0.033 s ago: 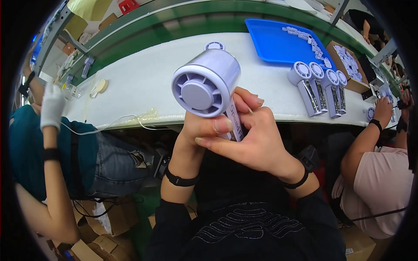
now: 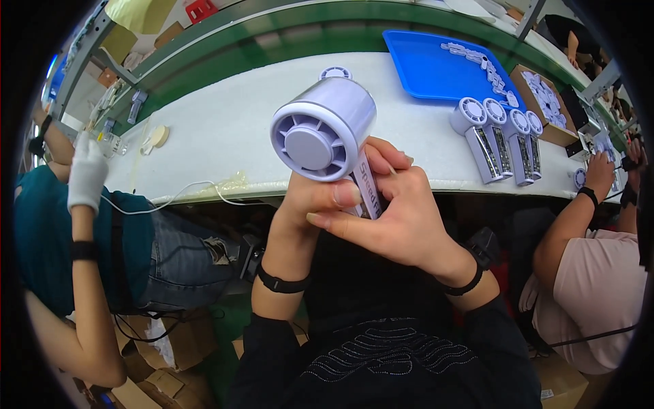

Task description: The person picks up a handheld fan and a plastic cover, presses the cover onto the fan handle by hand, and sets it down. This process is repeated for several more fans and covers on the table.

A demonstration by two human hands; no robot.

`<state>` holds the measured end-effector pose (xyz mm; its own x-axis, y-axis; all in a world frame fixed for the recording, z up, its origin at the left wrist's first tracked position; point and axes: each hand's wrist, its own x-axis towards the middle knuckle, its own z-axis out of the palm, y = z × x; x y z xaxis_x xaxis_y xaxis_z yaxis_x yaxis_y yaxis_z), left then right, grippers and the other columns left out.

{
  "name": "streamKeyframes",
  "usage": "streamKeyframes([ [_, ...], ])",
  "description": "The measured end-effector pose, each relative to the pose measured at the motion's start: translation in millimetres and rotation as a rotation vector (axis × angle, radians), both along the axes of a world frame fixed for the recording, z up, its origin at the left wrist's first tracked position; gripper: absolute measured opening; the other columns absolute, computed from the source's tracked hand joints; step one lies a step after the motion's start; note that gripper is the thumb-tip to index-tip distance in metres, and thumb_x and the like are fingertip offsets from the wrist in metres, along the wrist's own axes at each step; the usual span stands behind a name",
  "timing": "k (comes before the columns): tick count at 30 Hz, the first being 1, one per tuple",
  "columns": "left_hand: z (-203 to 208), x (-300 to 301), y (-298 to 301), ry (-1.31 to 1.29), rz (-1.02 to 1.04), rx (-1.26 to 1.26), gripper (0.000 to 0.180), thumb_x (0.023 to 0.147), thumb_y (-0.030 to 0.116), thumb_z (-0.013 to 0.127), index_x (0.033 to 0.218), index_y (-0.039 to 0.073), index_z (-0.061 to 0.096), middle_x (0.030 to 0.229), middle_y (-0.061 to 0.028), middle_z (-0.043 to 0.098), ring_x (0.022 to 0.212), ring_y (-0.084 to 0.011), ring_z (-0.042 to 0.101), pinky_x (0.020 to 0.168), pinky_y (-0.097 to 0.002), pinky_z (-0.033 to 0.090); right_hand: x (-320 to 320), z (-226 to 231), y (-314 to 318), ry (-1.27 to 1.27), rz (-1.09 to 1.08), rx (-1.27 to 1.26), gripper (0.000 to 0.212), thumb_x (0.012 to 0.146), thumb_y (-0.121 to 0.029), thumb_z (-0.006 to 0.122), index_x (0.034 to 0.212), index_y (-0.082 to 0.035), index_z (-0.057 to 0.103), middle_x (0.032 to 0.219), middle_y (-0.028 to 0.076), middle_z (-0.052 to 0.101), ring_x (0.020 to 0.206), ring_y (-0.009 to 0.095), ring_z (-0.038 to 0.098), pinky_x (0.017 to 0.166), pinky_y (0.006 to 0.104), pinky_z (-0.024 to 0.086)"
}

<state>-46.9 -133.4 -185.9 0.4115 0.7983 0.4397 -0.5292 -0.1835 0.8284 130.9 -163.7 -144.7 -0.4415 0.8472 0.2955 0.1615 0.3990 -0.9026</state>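
Observation:
A pale lilac handheld fan (image 2: 310, 146) is held up in front of me, its round slotted head tilted toward me. My left hand (image 2: 306, 201) grips its handle from the left, thumb pressed along the side. From the right, my right hand (image 2: 409, 218) is closed round the same handle, with thumb and fingers on it. Part of the printed handle (image 2: 368, 187) shows between the hands; the rest is hidden by fingers. Just beyond it, another round slotted fan head (image 2: 336, 72) peeks out on the white table.
Several handheld fans with exposed handle insides (image 2: 480, 140) lie at the right. Behind them are a blue tray (image 2: 429, 71) of small parts and a cardboard box (image 2: 562, 136). A tape roll (image 2: 160, 136) and white cable (image 2: 157, 203) lie left. Co-workers flank me, one with a white glove (image 2: 88, 174).
The fan in my hands has shifted very slightly, its handle turned a little. At the left, the co-worker's gloved hand has moved slightly right and down.

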Motion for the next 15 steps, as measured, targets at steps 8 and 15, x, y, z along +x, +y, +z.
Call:
streamKeyframes([
  [8, 21, -30, -3, 0.036, 0.666, -0.307, 0.052, 0.089, 0.023, 0.092, 0.129, -0.005, 0.074, 0.120, -0.0183, 0.076, 0.107, -0.0268, 0.076, 0.095, -0.0414, 0.061, 26, 15, 44, -0.117, -0.030, -0.120, 0.049, 0.091, -0.037, 0.092, 0.109, 0.008, 0.080, 0.092, 0.017, 0.081, 0.082, 0.018, 0.076, 0.076, 0.0333, 0.060],
  [15, 31, -106, 30, 0.789, 1.099, -0.380, 0.066, 0.090, 0.030, 0.090, 0.138, -0.008, 0.067, 0.105, -0.0145, 0.081, 0.093, -0.0278, 0.078, 0.087, -0.0382, 0.059, 105, 25, 259, -0.726, -0.693, 0.038, 0.051, 0.095, -0.044, 0.079, 0.113, 0.004, 0.082, 0.108, 0.026, 0.081, 0.102, 0.039, 0.080, 0.092, 0.0461, 0.062],
])
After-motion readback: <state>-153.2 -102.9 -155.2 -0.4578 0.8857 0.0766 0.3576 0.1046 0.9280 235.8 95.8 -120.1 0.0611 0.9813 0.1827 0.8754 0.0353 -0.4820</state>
